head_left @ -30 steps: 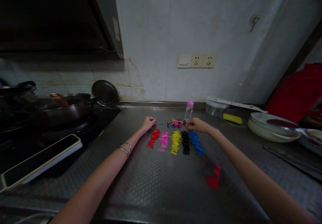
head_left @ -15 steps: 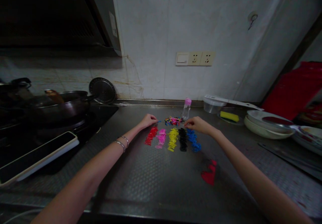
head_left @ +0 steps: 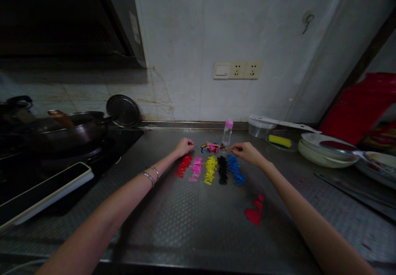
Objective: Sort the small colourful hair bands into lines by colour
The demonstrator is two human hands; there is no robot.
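On the steel counter, small rubber bands lie in colour rows: a red row (head_left: 184, 166), a pink row (head_left: 196, 168), a yellow row (head_left: 210, 170), a black row (head_left: 222, 170) and a blue row (head_left: 236, 170). Behind them is a mixed heap of bands (head_left: 211, 147). My left hand (head_left: 184, 147) is closed in a pinch left of the heap, with a bit of blue band (head_left: 196, 146) at its fingertips. To the heap's right, my right hand (head_left: 247, 153) pinches above the blue row; what its fingertips hold is too small to make out.
A clear bottle with a pink cap (head_left: 228, 131) stands behind the heap. Rightward are a plastic cup (head_left: 259, 129), a yellow sponge (head_left: 280, 141) and stacked bowls (head_left: 324, 155). A red heart-shaped piece (head_left: 255, 213) lies in front. Leftward are a phone (head_left: 62, 188) and a pan (head_left: 80, 132).
The whole view has shifted slightly, so everything sits a little further left. Both hands stay in about the same places beside the heap, still pinched.
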